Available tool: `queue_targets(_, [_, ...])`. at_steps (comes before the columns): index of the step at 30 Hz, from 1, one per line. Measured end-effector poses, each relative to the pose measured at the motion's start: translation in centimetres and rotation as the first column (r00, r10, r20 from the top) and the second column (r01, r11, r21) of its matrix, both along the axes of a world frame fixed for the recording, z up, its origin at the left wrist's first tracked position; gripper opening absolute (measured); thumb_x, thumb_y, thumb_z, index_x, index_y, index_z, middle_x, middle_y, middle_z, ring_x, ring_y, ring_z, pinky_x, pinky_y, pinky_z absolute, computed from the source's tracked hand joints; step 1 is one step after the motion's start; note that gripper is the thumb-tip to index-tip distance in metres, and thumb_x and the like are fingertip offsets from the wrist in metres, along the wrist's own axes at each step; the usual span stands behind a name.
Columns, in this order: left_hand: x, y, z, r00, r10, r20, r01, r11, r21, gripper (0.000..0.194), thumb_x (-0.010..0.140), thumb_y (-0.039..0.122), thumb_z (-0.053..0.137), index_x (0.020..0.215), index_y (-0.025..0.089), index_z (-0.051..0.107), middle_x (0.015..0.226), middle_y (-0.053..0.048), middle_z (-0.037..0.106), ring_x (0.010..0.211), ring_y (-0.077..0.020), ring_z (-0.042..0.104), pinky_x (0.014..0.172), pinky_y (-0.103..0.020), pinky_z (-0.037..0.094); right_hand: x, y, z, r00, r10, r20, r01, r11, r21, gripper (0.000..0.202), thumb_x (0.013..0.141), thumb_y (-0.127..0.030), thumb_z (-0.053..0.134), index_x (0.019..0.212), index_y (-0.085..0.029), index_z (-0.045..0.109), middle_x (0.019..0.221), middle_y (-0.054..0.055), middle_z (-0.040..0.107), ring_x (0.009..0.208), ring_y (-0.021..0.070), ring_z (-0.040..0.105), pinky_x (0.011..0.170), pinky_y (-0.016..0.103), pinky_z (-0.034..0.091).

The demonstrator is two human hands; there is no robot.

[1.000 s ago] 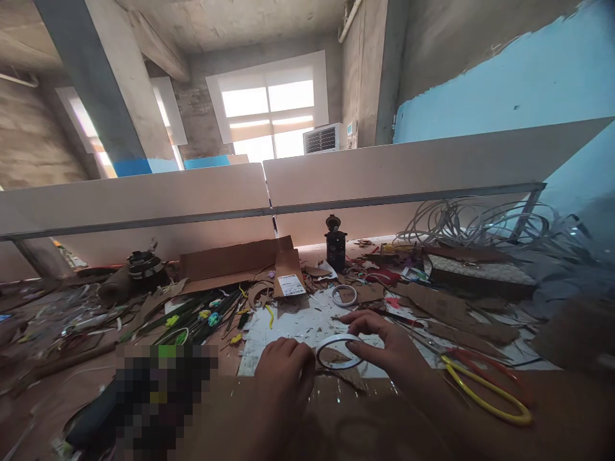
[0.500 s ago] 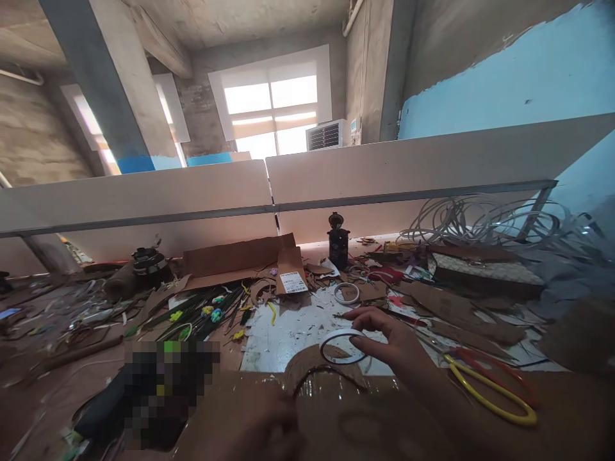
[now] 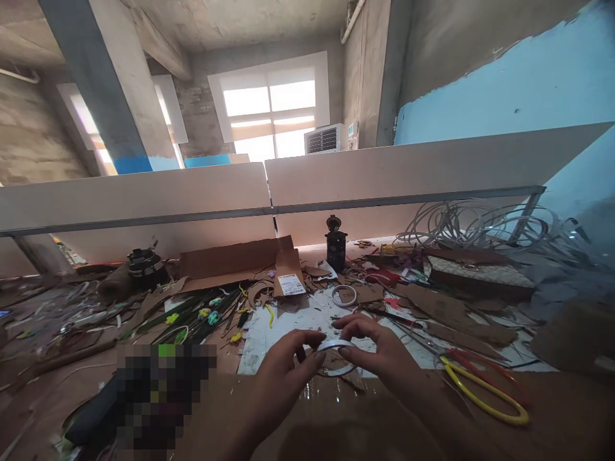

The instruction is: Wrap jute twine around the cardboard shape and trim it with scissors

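Between my two hands is a thin white roll of tape (image 3: pixel 337 345), a narrow ring tilted over the near edge of the white work surface (image 3: pixel 254 346). My left hand (image 3: pixel 287 366) pinches its left side between thumb and fingers. On the right side, my right hand (image 3: pixel 377 346) grips the rim with the thumb below and the fingers curled above. A second white roll (image 3: pixel 344 295) lies beyond the hands on the work surface. Scissors with yellow and red handles (image 3: pixel 485 390) rest to the right of my right wrist.
Behind stands a black bottle (image 3: pixel 336 250) with its lid up, beside an opened cardboard box (image 3: pixel 230 260). Green stems with small yellow and blue flowers (image 3: pixel 206 314) lie left. Cardboard scraps (image 3: pixel 446 307), a patterned bag (image 3: pixel 480 272) and coiled clear tubing (image 3: pixel 461 221) crowd the right.
My left hand has come up from the blurred lower area and taken hold of the roll's left side. The roll has tilted, still in my right hand.
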State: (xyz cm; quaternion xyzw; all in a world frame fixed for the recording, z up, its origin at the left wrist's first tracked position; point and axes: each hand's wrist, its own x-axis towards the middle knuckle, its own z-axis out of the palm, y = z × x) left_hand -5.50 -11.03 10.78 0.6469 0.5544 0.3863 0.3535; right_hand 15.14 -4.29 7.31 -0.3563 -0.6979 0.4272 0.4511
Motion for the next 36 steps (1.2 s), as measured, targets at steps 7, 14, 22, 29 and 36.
queue_targets(7, [0.21,0.82,-0.55,0.979,-0.054,0.194,0.079,0.989,-0.125,0.024,0.084,0.04,0.064,0.09,0.017,0.069,0.083,-0.004,0.069,0.08,-0.0198,0.059,0.072,-0.029,0.044,-0.03,-0.11,-0.14,0.998,0.06,0.035,-0.061,0.998,0.027,0.013,0.077,-0.034,0.075,0.079,-0.022,0.069,0.115,0.009,0.068,0.113,0.0306,0.06,0.1,0.041,0.041])
queue_targets(14, [0.25,0.67,-0.74,0.994,0.038,0.1,-0.032,0.997,-0.064,0.022,0.082,0.038,0.064,0.086,0.018,0.071,0.078,-0.003,0.069,0.075,-0.0195,0.058,0.069,-0.029,0.042,-0.04,-0.24,-0.07,0.998,0.057,0.032,-0.058,0.997,0.041,0.012,0.077,-0.033,0.075,0.078,-0.022,0.069,0.114,0.009,0.069,0.112,0.0304,0.061,0.1,0.042,0.042])
queue_targets(22, [0.44,0.52,-0.15,0.995,0.042,0.088,-0.035,0.996,-0.085,0.022,0.082,0.037,0.064,0.084,0.018,0.073,0.073,-0.001,0.066,0.073,-0.0187,0.056,0.067,-0.028,0.04,-0.06,-0.44,0.13,0.998,0.045,0.053,-0.048,0.998,0.048,0.013,0.077,-0.034,0.075,0.078,-0.023,0.069,0.114,0.01,0.07,0.113,0.031,0.061,0.1,0.042,0.043])
queue_targets(29, [0.44,0.83,-0.27,0.992,0.043,0.118,-0.03,0.994,-0.105,0.019,0.079,0.036,0.067,0.075,0.017,0.068,0.066,0.002,0.06,0.068,-0.0157,0.05,0.064,-0.026,0.036,-0.13,-0.54,0.15,0.997,0.044,0.066,-0.047,0.998,0.051,0.009,0.077,-0.03,0.073,0.077,-0.023,0.068,0.113,0.009,0.07,0.113,0.0306,0.062,0.098,0.041,0.043])
queue_targets(36, [0.62,1.04,-0.54,0.975,0.049,0.215,-0.017,0.989,-0.146,0.021,0.076,0.037,0.065,0.074,0.016,0.065,0.063,0.002,0.056,0.064,-0.015,0.049,0.062,-0.026,0.037,-0.29,-0.61,0.26,0.997,0.05,0.064,-0.054,0.997,0.062,0.009,0.076,-0.03,0.073,0.076,-0.023,0.069,0.113,0.009,0.071,0.111,0.0305,0.062,0.098,0.041,0.044])
